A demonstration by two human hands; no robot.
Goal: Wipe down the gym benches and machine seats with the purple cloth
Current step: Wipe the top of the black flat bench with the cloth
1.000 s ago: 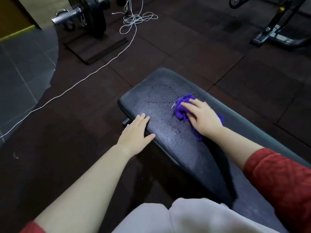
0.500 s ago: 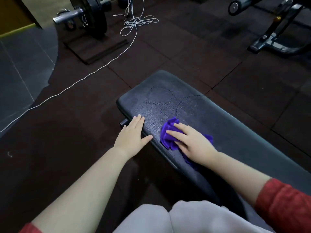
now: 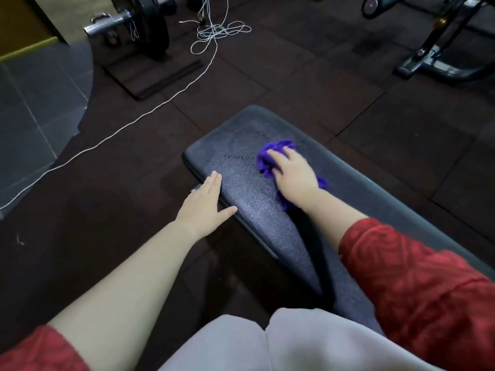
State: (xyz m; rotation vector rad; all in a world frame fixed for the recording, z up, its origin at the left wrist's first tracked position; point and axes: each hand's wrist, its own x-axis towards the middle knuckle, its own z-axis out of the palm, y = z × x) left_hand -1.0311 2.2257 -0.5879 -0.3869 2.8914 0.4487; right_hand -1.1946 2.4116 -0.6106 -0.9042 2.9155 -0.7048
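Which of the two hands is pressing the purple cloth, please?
The right hand, atop the purple cloth; the left hand rests bare on the bench edge.

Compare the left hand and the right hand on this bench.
The left hand lies bare on the edge of the bench; the right hand presses the purple cloth onto its middle. The left hand looks sharp, the right hand blurred. Both lie palm-down with fingers fairly straight.

We see dark rubber floor tiles (image 3: 294, 84) all round, meeting glossy grey tiling (image 3: 34, 108) on the left. Far left stands a loaded barbell (image 3: 150, 25), a white cord (image 3: 214, 36) tangled beside it; far right, a machine frame (image 3: 442, 57). The light is dim.
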